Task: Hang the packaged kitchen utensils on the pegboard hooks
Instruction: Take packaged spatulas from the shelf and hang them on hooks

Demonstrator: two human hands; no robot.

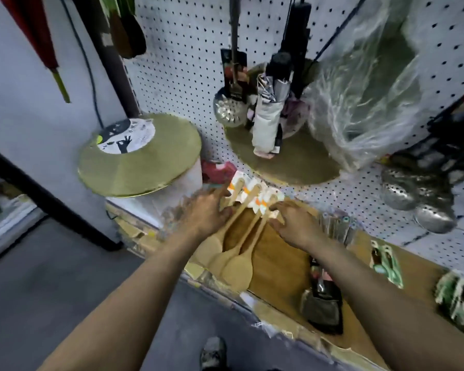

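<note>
pegboard (188, 76): hooks overhead, none yet carrying this batch | shelf (284, 266): wooden spoons (239, 236) fanned near its back edge, card headers toward the board (likely to expose hang holes) | left hand (206, 212): fingers spread, pressing handles together | right hand (292, 223): fingers curled, pinching the rightmost header

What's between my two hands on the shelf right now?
In the head view, the wooden spoons with white label cards lie between the left hand and right hand; both hands touch them, over the brown shelf.
</note>
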